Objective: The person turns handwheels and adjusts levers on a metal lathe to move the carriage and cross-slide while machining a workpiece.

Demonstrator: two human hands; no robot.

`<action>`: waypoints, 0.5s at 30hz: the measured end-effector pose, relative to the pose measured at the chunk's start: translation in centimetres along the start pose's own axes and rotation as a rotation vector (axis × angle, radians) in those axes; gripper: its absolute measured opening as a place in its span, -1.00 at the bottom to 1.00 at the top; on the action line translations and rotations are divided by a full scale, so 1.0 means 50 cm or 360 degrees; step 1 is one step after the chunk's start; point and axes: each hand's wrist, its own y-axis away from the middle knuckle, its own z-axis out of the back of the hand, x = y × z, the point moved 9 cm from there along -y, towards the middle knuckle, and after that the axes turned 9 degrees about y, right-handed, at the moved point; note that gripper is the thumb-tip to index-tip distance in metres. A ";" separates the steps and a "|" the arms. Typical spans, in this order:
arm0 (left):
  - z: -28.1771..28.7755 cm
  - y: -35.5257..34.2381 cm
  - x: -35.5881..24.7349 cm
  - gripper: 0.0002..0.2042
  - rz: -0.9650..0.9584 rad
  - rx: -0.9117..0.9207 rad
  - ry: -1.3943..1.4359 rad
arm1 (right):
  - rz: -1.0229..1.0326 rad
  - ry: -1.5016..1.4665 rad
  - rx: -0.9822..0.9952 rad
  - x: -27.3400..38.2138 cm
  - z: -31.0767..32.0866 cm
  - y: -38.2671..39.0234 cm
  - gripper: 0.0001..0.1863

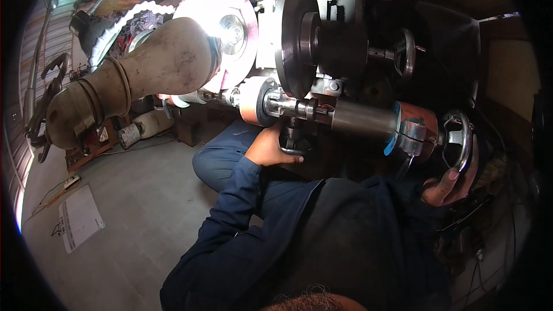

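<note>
My left hand is wrapped round a small dark handwheel below the machine's shaft assembly. My right hand grips a chromed handwheel at the right end of a steel cylinder with an orange collar. An orange-sided round housing sits just above my left hand. Higher up are a dark steel disc and a brightly lit wheel, partly hidden by glare.
A grimy jointed duct extends across the upper left, beside a flexible white hose. A cylindrical object lies low at the left. A white board lies on the grey floor. Cables hang at the right.
</note>
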 end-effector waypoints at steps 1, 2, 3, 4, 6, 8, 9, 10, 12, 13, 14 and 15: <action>0.000 0.002 0.000 -0.12 0.0000 -0.0001 -0.0025 | -0.0001 -0.0001 0.0008 0.000 -0.008 0.002 -0.30; 0.000 0.003 0.001 -0.12 0.0001 -0.0002 -0.0050 | 0.0064 -0.0039 -0.0077 0.007 -0.010 0.005 -0.30; -0.001 0.002 0.005 -0.12 0.0008 -0.0004 -0.0045 | 0.0098 -0.0060 -0.0115 0.012 -0.006 0.008 -0.30; 0.000 -0.002 0.002 -0.12 -0.0032 -0.0004 -0.0009 | 0.0134 -0.0081 -0.0154 0.019 -0.002 0.009 -0.31; 0.001 0.001 -0.001 -0.09 -0.0043 0.0004 -0.0027 | -0.0129 -0.0194 -0.0043 -0.005 -0.005 0.006 -0.29; 0.003 0.003 -0.002 -0.09 -0.0068 -0.0020 -0.0038 | -0.0137 -0.0168 -0.0044 0.008 -0.003 0.003 -0.29; 0.005 0.006 -0.003 -0.08 -0.0086 -0.0034 -0.0054 | -0.0157 -0.0140 -0.0043 0.012 -0.002 0.003 -0.29; 0.005 0.006 -0.005 -0.08 -0.0096 -0.0037 -0.0047 | -0.0146 -0.0136 -0.0047 0.014 0.001 0.002 -0.29; 0.002 0.006 0.004 -0.07 0.0004 -0.0004 -0.0005 | -0.0141 -0.0150 -0.0006 0.010 0.000 0.003 -0.31; 0.003 0.007 0.004 -0.07 -0.0007 -0.0010 0.0001 | -0.0128 -0.0148 -0.0010 0.010 0.001 0.005 -0.31; 0.004 0.008 0.004 -0.08 -0.0012 -0.0013 0.0012 | -0.0109 -0.0143 -0.0015 0.011 0.001 0.007 -0.32; 0.005 0.008 0.003 -0.08 -0.0016 -0.0017 0.0023 | -0.0090 -0.0139 -0.0019 0.013 0.002 0.007 -0.32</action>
